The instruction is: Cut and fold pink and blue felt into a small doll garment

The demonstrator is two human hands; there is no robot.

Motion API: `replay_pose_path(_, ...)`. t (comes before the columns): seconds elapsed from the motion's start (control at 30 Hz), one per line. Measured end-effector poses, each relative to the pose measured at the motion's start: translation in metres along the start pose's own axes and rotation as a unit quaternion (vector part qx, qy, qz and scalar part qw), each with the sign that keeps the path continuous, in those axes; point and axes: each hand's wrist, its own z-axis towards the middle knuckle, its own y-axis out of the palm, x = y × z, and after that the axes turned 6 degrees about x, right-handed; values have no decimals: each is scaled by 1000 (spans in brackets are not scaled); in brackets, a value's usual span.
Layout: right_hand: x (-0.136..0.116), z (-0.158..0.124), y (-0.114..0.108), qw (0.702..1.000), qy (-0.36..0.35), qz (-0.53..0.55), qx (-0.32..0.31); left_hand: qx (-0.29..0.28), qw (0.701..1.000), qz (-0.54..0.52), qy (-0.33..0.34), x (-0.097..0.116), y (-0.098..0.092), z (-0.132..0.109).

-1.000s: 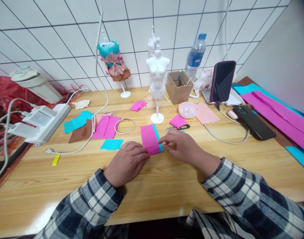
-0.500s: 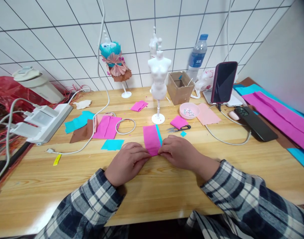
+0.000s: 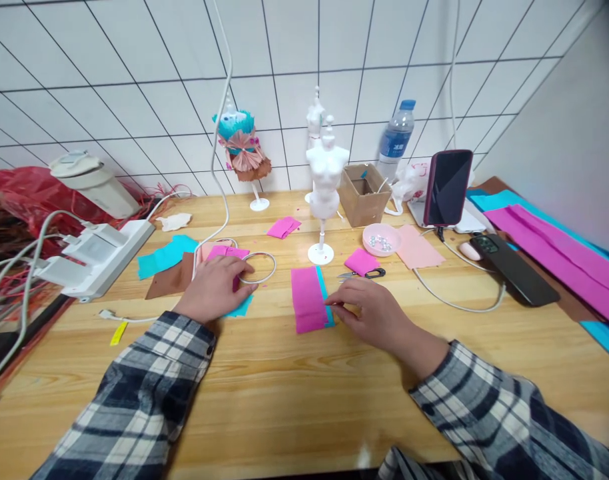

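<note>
A pink crepe paper piece with a blue strip along its right side lies flat on the table. At that strip's edge is my right hand, its thumb and bent fingers drawn together; whatever is between the tips is hidden. My left hand reaches over to the left, fingers stretched out on another pink paper beside a pale ring. Part of a small blue paper shows under its thumb. Thread snips lie just beyond my right hand, by a folded pink piece.
A bare white mannequin stands mid-table, with a decorated one behind it. To the right are a cardboard box, a bowl of beads and phones. A white cable hangs at left, near a power strip.
My left hand has let go of the pink and blue piece and moved left onto the other pink paper. My right hand stays beside the piece's blue edge. The view has tilted up slightly.
</note>
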Motion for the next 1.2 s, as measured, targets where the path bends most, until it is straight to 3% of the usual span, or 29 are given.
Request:
replay_pose_path(0.13,-7,0,2,996,-35,-25,-75,-2,1000,-12,7,1,8,-6)
replay_pose_path(0.3,-16,-2,15,985,-74,-77,-133,51,997,-44,46,7,11,-5)
replay_pose_path(0.47,-18,-1,19,983,-74,-91,-144,63,995,-60,47,11,11,-5)
replay_pose_path(0.63,-16,0,22,991,1,-72,-113,86,993,-57,48,14,5,-8)
replay_pose_path(0.77,-14,0,25,992,19,-55,-113,128,973,-108,161,41,-6,-17)
replay_pose_path(0.87,-13,0,25,992,21,-49,-114,104,943,-146,280,72,-8,-25)
replay_pose_path(0.93,-13,0,24,992,22,-52,-114,63,933,-145,322,89,-5,-30)
replay_pose_path(1.03,-13,1,23,992,18,-52,-111,28,934,-130,333,98,1,-33)
replay_pose_path(1.2,-12,1,13,992,12,-53,-116,25,936,-126,328,95,4,-33)
